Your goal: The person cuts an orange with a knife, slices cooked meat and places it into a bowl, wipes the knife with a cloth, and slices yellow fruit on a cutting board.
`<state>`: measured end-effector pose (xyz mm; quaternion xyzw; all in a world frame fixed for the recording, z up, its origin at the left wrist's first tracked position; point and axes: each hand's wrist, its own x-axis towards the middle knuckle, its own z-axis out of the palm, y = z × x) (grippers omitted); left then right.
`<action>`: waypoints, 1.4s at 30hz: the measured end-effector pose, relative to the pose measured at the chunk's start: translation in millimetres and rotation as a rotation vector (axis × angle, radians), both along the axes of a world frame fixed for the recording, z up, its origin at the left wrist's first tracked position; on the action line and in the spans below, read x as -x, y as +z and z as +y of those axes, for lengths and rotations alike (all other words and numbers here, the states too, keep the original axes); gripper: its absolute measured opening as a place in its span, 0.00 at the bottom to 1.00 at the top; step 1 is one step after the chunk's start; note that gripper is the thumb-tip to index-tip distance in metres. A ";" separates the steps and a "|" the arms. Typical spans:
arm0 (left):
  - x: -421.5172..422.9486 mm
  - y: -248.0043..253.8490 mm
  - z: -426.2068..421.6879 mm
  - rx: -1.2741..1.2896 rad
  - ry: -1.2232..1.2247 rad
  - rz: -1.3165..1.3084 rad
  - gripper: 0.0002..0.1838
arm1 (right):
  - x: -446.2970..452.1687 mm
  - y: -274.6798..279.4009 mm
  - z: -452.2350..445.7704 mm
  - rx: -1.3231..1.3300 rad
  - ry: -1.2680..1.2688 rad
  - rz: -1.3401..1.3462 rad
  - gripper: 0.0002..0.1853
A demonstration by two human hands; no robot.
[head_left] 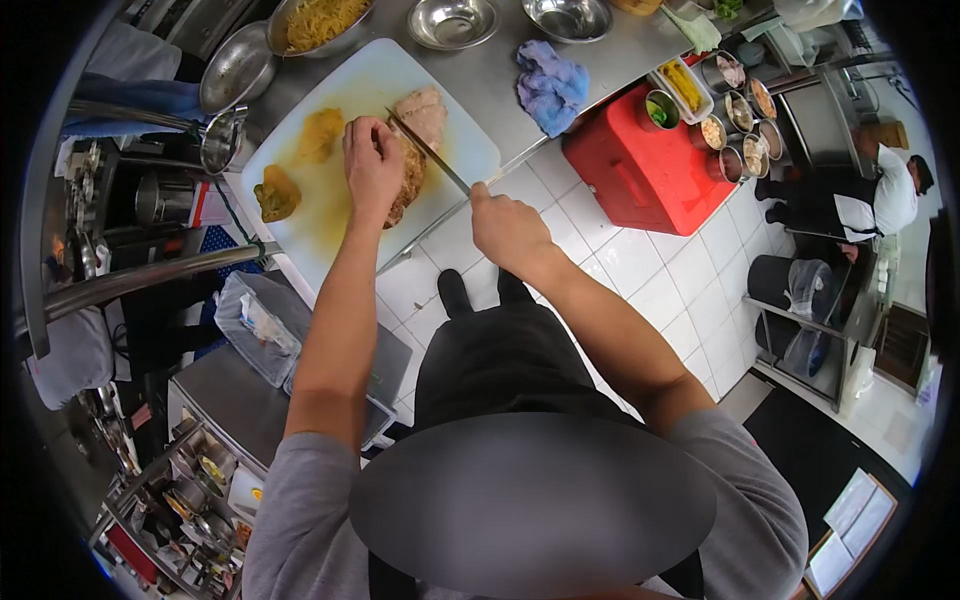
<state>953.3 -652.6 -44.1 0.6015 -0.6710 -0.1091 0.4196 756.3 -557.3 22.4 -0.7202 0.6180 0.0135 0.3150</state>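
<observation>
A piece of cooked meat (408, 186) with a browned crust lies on a white cutting board (462, 150). Its far end is a paler cut portion (424, 112). My left hand (372, 165) rests on the meat from the left, fingers curled and pressed against it. In my right hand (505, 228) is the handle of a knife (430, 150), its blade slanting across the meat between the browned and paler parts. To the left of my left hand sit a yellow mound of food (320, 134) and a yellow-green piece (277, 194), amid yellowish juice.
Metal bowls (452, 22) line the counter's far side, one bowl (318, 22) full of noodle-like strands. A blue cloth (552, 86) lies right of the board. Several small containers of ingredients (712, 132) stand around a red box (645, 165). Another person (890, 195) stands far right.
</observation>
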 end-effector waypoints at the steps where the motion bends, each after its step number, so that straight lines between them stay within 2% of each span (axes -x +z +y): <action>1: -0.2 0.5 0.2 -0.010 -0.018 0.015 0.05 | -3.4 10.0 1.4 -0.003 -0.001 0.002 0.10; 9: 1.7 1.9 -3.4 -0.003 0.000 -0.029 0.05 | -15.6 64.2 27.0 0.054 0.003 0.080 0.09; 23: -2.9 -6.3 -11.6 0.016 -0.024 -0.041 0.05 | -54.6 0.1 -51.0 0.274 0.078 0.004 0.10; 25: -2.2 -6.0 -12.0 -0.024 -0.016 -0.040 0.04 | -50.7 4.8 -49.8 0.287 0.091 0.002 0.10; 28: -0.9 -6.7 -12.6 -0.028 -0.015 -0.012 0.03 | -28.8 26.3 -12.9 0.206 0.091 0.053 0.11; 30: -0.3 -5.2 -10.6 -0.034 -0.029 -0.001 0.04 | -23.8 39.2 -0.8 -0.007 0.044 0.132 0.11; 35: 0.0 0.3 -10.5 -0.038 -0.063 0.008 0.06 | -44.3 2.9 -46.5 0.126 0.124 0.079 0.10; 37: 1.1 1.2 -12.1 -0.034 -0.060 -0.005 0.05 | -41.8 4.5 -48.0 0.179 0.178 0.087 0.10; 40: 1.3 -1.5 -7.9 -0.031 -0.050 -0.015 0.05 | -22.9 18.2 -17.2 0.073 0.063 0.032 0.10; 42: -0.6 -1.9 -16.5 -0.016 -0.037 -0.008 0.05 | -16.8 25.5 -10.6 -0.036 0.040 0.125 0.10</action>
